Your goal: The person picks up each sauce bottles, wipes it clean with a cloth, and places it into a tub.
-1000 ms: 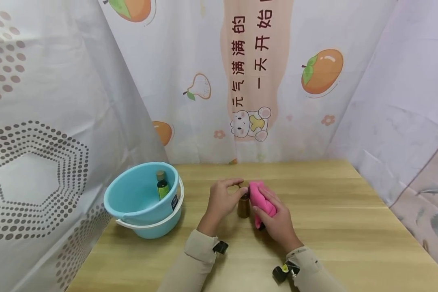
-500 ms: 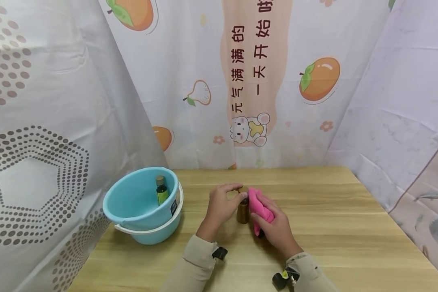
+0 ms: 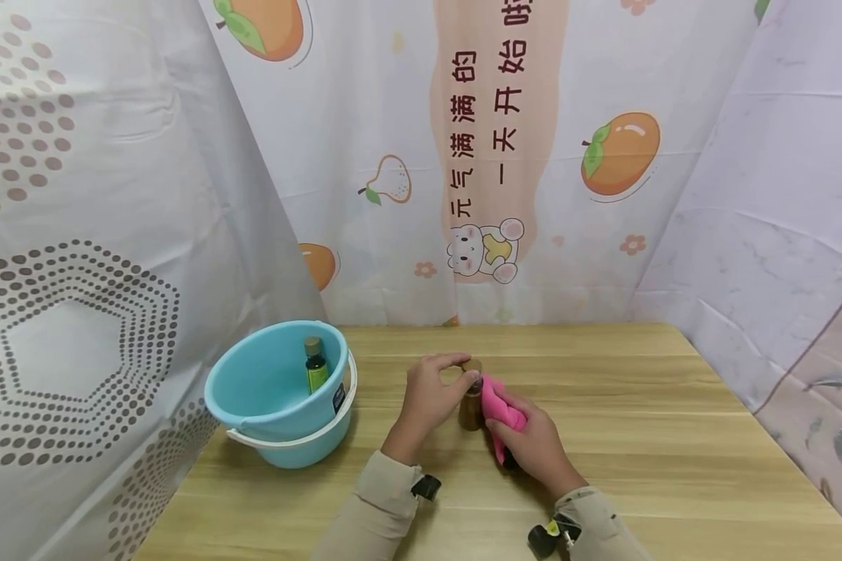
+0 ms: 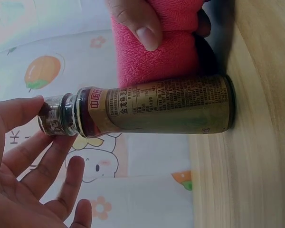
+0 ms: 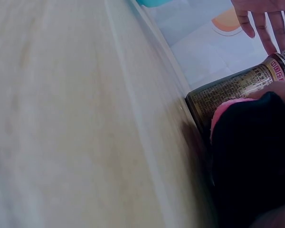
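Note:
A dark glass bottle [image 4: 171,105] with a printed label stands upright on the wooden table. Its cap [image 4: 53,116] is pinched between the thumb and fingers of my left hand [image 3: 426,391], while the other fingers of that hand spread loosely. My right hand [image 3: 537,446] grips a folded pink cloth [image 3: 500,409], which lies against the right side of the bottle. In the left wrist view, the right thumb [image 4: 145,31] presses on the fluffy cloth. A black part [image 5: 251,156] of the bundle shows below the right hand and blocks much of the right wrist view.
A light blue bucket [image 3: 252,421] with a white handle [image 3: 288,444] stands at the table's left. Inside it leans another bottle [image 3: 316,372] with a green-yellow label. Printed curtains [image 3: 393,257] hang behind the table [image 3: 603,389] and along both sides.
My right hand has slid the pink cloth a little lower along the bottle, toward me. The left hand keeps its pinch on the cap. The head view has tilted slightly.

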The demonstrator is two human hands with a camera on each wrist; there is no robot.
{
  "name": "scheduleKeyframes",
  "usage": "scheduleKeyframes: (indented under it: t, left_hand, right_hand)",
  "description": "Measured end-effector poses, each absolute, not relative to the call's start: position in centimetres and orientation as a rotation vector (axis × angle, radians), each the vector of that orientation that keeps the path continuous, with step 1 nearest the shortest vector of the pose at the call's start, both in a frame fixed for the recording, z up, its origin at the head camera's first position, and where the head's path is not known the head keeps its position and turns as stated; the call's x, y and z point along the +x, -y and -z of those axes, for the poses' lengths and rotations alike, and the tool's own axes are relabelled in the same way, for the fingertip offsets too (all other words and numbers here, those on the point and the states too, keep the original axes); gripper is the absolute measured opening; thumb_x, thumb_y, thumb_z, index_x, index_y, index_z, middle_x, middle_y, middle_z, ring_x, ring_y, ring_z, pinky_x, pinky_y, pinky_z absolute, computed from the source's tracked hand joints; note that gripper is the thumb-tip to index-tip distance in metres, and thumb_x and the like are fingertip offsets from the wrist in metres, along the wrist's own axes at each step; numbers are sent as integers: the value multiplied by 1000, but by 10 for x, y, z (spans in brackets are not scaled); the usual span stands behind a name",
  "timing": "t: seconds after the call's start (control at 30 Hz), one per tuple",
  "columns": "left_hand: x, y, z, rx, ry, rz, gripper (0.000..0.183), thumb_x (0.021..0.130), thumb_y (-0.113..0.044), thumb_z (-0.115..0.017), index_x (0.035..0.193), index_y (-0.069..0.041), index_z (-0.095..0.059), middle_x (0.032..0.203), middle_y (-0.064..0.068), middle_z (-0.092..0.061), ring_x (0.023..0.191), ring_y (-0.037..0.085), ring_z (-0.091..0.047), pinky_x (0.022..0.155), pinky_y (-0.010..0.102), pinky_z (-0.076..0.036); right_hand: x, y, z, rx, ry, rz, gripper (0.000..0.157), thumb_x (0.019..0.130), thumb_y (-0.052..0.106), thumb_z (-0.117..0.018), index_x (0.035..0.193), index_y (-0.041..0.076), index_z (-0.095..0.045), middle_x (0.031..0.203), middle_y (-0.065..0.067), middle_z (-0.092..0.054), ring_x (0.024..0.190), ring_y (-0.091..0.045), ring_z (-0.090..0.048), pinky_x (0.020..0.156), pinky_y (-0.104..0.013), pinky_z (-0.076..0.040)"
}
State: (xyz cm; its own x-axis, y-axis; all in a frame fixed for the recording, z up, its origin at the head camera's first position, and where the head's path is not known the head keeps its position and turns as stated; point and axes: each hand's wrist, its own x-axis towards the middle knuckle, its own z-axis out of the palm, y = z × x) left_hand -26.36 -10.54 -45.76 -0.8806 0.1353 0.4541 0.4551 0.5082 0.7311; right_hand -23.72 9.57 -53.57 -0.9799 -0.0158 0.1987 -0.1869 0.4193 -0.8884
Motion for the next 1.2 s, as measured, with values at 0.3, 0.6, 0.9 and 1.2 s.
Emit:
scheduleKeyframes:
  t: [0.3, 0.6, 0.9, 1.2]
  left_hand:
    - [-264, 103, 459, -421, 2337, 1220, 40, 87, -43, -83, 120, -21, -77, 111, -7, -77, 113, 16, -67, 104, 48, -48]
    - [-264, 103, 460, -428, 2333, 1228, 31, 88, -41, -83, 111, -20, -80, 110, -8, -77, 114, 18, -65, 105, 51, -45]
    - [-263, 105, 456, -458, 2363, 1262, 36, 90, -41, -81, 116, -16, -80, 114, -6, -77, 119, 19, -64, 105, 49, -50]
    - [-263, 106, 455, -434, 2412, 1291, 34, 91, -38, -81, 118, -18, -79, 116, -7, -76, 124, 21, -62, 110, 53, -45]
  right_hand:
    - [-237, -94, 535, 174, 2492, -1661, 61, 89, 21, -84, 145, 25, -62, 128, -15, -67, 76, -14, -65, 65, -25, -56]
    - [-235, -95, 534, 208, 2434, -1636, 59, 90, 24, -83, 145, 28, -62, 136, -9, -65, 97, -20, -62, 77, -23, -55]
    - [-235, -96, 530, 372, 2210, -1661, 62, 89, 20, -84, 145, 30, -61, 155, -1, -52, 137, -23, -53, 95, -16, -52]
    - [-232, -94, 526, 449, 2085, -1759, 59, 91, 15, -82, 145, 26, -62, 160, -4, -46, 141, -30, -48, 92, -17, -55]
